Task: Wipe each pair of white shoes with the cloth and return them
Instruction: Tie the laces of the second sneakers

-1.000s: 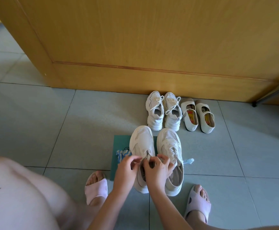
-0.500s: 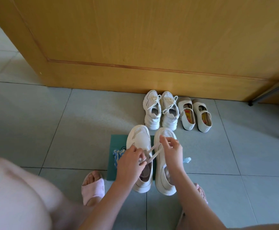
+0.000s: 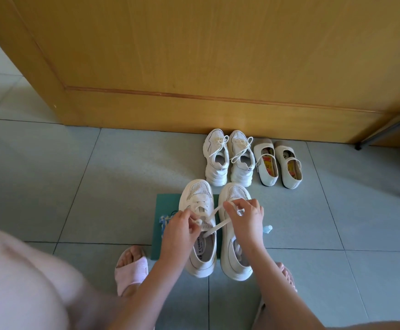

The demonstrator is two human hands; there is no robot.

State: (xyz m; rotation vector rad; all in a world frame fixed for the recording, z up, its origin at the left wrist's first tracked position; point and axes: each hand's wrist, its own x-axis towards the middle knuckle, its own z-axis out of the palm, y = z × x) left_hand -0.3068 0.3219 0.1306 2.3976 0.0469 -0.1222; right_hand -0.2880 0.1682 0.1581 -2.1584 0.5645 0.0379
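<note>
At the frame's lower centre, grip: white laces (image 3: 214, 228) of the left-hand sneaker (image 3: 200, 232) are pinched by both hands.
Left hand (image 3: 181, 232): fingers are closed together on lace ends over the shoe's tongue.
Right hand (image 3: 246, 219): fingers are clamped on a lace strand that is drawn taut across toward 9 o'clock; the hand is held over the right-hand sneaker (image 3: 236, 236).
Near pair: both sneakers are set side by side, toes toward 12 o'clock, the left one partly on a green mat (image 3: 164, 225).
Cloth (image 3: 163, 222): a blue-and-white patterned piece is seen at 9 o'clock of the left hand, on the mat, mostly hidden.
Small bottle (image 3: 267, 229): pale blue, lying just beside the right wrist at 3 o'clock.
Laced chunky pair (image 3: 227, 158): placed at 12 o'clock, against the wooden door (image 3: 218, 55).
Strap flats (image 3: 277, 164): set just beside the chunky pair, at 3 o'clock of it.
Pink slippers (image 3: 131, 270): worn on both feet at 6 o'clock, on the grey tile floor (image 3: 63, 186).
</note>
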